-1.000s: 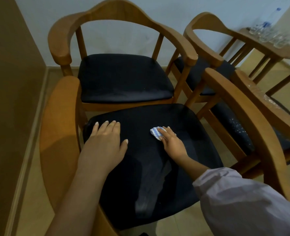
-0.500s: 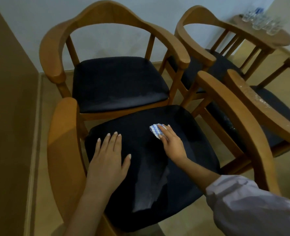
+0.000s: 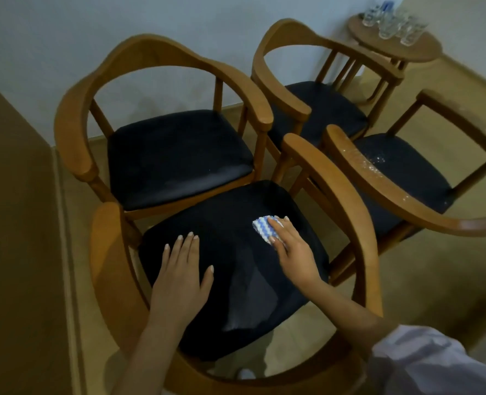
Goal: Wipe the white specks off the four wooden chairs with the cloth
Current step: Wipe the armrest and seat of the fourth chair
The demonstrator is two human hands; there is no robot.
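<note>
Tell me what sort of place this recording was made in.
Probably an indoor sitting or waiting area: four matching wooden armchairs with dark seats stand close together, and a small round side table in the corner holds a cluster of drinking glasses.

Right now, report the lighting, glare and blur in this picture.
Head view: dim, warm light; a pale sheen on the near seat below the right hand; the glasses at top right are smeared by blur; the sleeve at bottom right is soft; the white specks on the right chair's armrest are readable.
</note>
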